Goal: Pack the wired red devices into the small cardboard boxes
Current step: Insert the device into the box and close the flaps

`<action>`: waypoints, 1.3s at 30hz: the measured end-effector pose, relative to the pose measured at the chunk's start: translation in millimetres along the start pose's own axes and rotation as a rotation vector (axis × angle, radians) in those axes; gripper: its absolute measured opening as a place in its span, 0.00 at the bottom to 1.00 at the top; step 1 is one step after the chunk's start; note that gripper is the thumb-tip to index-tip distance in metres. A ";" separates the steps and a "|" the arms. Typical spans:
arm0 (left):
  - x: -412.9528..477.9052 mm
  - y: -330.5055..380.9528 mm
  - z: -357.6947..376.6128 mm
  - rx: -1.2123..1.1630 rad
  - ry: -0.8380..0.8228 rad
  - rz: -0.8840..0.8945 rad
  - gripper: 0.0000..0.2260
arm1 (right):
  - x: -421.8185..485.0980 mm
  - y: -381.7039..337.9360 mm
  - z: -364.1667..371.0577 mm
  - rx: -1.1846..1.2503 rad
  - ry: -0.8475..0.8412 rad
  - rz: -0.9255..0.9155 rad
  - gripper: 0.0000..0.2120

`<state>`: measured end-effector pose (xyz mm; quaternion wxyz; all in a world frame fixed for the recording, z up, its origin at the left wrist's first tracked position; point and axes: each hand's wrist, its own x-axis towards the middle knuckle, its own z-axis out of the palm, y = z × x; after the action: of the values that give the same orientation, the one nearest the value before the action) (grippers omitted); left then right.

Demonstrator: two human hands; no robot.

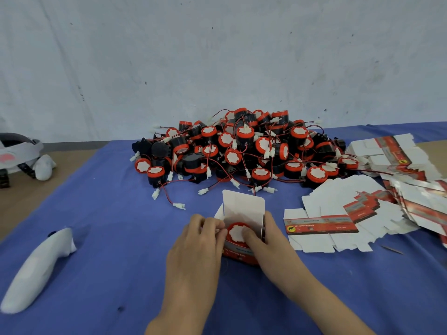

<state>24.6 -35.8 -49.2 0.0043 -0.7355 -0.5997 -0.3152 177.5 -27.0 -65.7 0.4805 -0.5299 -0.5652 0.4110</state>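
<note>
A small cardboard box [243,209] stands in front of me on the blue cloth, its white lid flap raised. A red device [235,234] with a white face sits in the box's mouth. My left hand [196,247] grips the box's left side, fingers curled at its left flap. My right hand [266,240] holds the box's right side, and its thumb presses on the device's white face. A big heap of wired red and black devices [242,146] lies behind the box.
Flat unfolded box blanks [338,213] are spread and stacked at the right. A white wrapped object [36,269] lies at the left on the blue cloth [108,238]. A helmet-like thing [17,151] sits at the far left. The wall stands close behind the heap.
</note>
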 end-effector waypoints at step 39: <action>16.4 -9.2 6.8 -0.852 -0.331 -0.297 0.12 | 10.7 7.0 -17.2 0.037 -0.028 -0.048 0.14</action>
<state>20.9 -16.3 -50.4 -0.4383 -0.6185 -0.5082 -0.4088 196.0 -16.4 -68.0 0.4920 -0.5014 -0.5769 0.4168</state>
